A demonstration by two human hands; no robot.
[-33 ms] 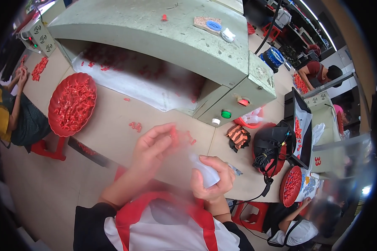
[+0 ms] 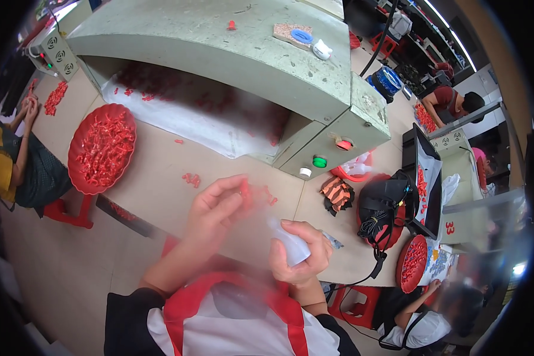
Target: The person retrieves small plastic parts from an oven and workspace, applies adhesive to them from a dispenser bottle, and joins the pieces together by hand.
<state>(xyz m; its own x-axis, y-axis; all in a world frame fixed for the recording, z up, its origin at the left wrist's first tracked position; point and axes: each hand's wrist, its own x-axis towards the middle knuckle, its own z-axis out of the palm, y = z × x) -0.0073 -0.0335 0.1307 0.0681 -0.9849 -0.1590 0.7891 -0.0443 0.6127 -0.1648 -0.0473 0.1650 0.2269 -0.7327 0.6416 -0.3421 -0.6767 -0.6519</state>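
My left hand [image 2: 215, 204] is closed in a pinch on a small red plastic piece [image 2: 245, 190], held just above the table. My right hand [image 2: 307, 254] wraps round a translucent white squeeze bottle [image 2: 292, 248]. The bottle's narrow tip points toward the left hand; a hazy smear in the picture blurs the gap between them. Several small red pieces lie beyond my hands, one cluster [image 2: 191, 180] to the left and a few loose pieces [image 2: 271, 196] behind the pinched one.
A pale green machine [image 2: 219, 44] with an open slot stands behind my hands. At left is a red bowl [image 2: 131, 127] full of red pieces. To the right lie an orange-and-black cloth [image 2: 337, 194] and a black bag [image 2: 382, 204]. Co-workers sit at both sides.
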